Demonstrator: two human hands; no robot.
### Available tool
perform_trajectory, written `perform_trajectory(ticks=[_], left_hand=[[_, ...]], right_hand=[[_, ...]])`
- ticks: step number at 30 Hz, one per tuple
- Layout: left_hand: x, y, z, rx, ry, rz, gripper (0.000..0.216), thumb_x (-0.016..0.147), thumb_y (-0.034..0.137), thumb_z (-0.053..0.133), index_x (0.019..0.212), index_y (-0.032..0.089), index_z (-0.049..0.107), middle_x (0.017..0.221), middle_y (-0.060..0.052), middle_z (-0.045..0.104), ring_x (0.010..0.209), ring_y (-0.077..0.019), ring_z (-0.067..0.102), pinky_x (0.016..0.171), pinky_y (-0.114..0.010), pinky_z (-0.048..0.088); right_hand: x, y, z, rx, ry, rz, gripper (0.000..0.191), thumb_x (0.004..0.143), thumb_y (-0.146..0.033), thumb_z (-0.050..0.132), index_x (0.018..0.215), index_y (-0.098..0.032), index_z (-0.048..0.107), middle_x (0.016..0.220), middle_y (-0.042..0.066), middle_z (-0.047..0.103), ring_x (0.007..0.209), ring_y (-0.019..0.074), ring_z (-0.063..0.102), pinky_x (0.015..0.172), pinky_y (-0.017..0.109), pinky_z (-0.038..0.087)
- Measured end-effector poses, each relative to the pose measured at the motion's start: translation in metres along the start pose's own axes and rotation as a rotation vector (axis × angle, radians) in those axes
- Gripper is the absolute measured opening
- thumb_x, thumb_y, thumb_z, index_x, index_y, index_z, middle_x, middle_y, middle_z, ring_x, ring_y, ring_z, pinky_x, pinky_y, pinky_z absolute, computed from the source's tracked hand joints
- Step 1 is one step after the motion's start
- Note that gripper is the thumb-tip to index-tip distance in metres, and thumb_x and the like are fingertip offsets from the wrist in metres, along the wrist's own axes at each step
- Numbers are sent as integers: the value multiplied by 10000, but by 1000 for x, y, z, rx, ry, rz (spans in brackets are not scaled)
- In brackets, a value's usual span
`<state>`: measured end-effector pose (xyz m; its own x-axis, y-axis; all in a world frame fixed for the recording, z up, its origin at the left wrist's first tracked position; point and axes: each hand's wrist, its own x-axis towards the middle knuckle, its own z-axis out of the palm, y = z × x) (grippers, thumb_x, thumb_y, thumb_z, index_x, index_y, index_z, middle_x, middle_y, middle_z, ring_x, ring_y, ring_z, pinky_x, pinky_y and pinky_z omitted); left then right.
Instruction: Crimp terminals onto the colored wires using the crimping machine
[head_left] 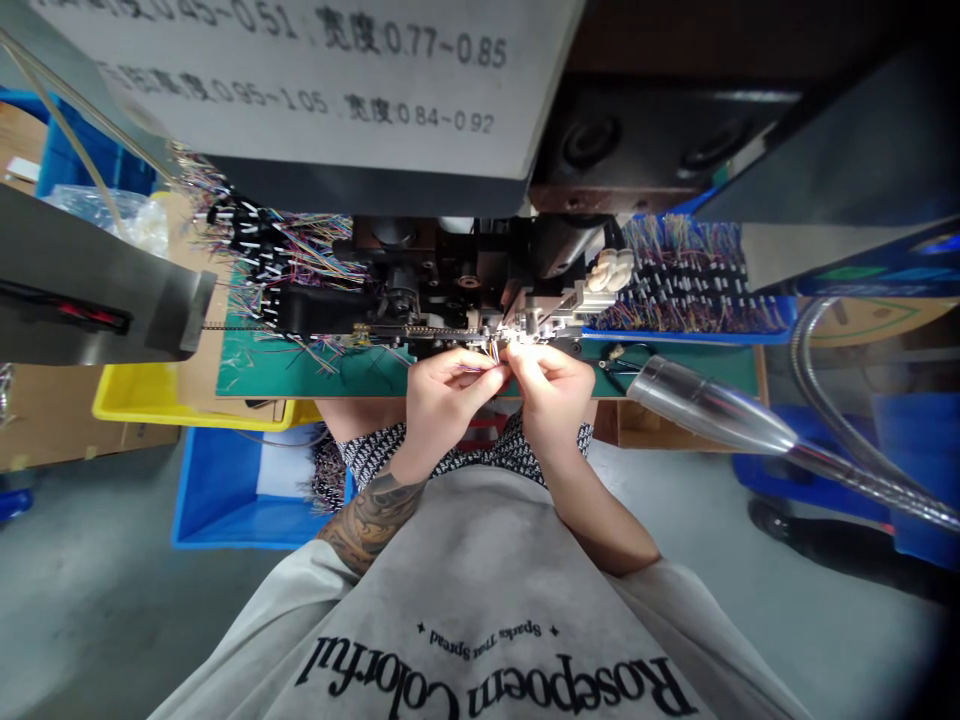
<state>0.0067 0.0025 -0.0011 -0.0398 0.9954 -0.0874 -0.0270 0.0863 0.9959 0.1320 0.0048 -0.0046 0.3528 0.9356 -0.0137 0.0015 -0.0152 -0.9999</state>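
My left hand (444,395) and my right hand (551,385) meet in front of a black and metal crimping machine (457,285). Both hands pinch a thin bundle of coloured wires (495,352), fingers pressed together, holding its ends at the machine's metal jaw (525,330). The wire ends are mostly hidden by my fingertips. A strip of terminals (390,330) runs into the machine from the left over the green mat (255,370).
Piles of coloured wire harnesses lie left (255,250) and right (690,280) of the machine. A yellow bin (150,405) and a blue bin (225,500) sit lower left. A metal lamp on a flexible neck (712,410) juts in from the right. A printed sign (337,70) hangs above.
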Motion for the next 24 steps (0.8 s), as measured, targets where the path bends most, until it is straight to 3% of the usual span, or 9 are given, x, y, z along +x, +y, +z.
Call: perform_trajectory(ticks=[9,15,24], left_hand=[[1,-3,-2,24,2,-36,149,799,316,837,828,178,788,820,-42,817,740,-196,784,694,-303,670],[0,-1,-2,35,-27,-34,152,785,318,858,813,180,798,813,-40,814,743,-192,776,677,-280,650],[0,3,-2,33,-12,-2,143,818,322,840,820,188,790,820,-32,808,749,-181,775,695,-275,652]], right_hand=[[-4,7,-1,-20,-59,27,195,855,-377,742,796,-213,829,647,-4,691,602,133,583,591,294,511],[-4,1,-2,9,-18,-3,146,821,-311,749,730,-209,801,589,-20,635,581,122,550,571,281,481],[0,-2,2,-7,33,29,229,824,-321,736,632,-197,727,551,-28,564,543,103,460,521,266,416]])
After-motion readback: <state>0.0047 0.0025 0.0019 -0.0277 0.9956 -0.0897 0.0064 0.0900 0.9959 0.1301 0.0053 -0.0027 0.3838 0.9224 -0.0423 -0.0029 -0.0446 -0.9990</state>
